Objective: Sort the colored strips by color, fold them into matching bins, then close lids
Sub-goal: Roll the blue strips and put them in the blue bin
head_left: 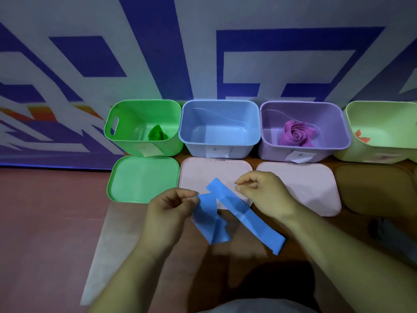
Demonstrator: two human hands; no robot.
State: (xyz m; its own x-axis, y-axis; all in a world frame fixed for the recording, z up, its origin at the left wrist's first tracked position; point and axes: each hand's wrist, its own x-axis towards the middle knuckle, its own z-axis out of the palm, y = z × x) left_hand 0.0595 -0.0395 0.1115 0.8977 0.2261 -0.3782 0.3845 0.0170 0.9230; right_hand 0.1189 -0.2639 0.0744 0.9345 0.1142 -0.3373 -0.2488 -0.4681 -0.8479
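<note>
The bright green plastic bin [117, 136] stands at the left end of the row. A rolled green strip [156, 133] lies on its floor, and its green lid [135, 179] lies flat at the bin's 6 o'clock.

The left hand [171, 213] has its fingers [189, 197] curled, and thumb and forefinger pinch one end of the blue paper strip [248, 218]. From this pinch a short, creased limb hangs toward 5 o'clock. The long limb runs from 11 o'clock to 5 o'clock over the pale pink lid [196, 172].

The light blue bin [196, 123] sits at 12 o'clock from the strip.

The right hand [264, 195] has its fingers [239, 188] curled, thumb against forefinger. The tips are just beside the strip's upper edge, at its 3 o'clock, and a sliver of lid shows between them.

The purple bin [270, 123] holds a rolled purple strip [295, 134]. A second pink lid [316, 188] lies at its 6 o'clock. The pale green bin [361, 114] holds an orange piece [362, 136].
</note>
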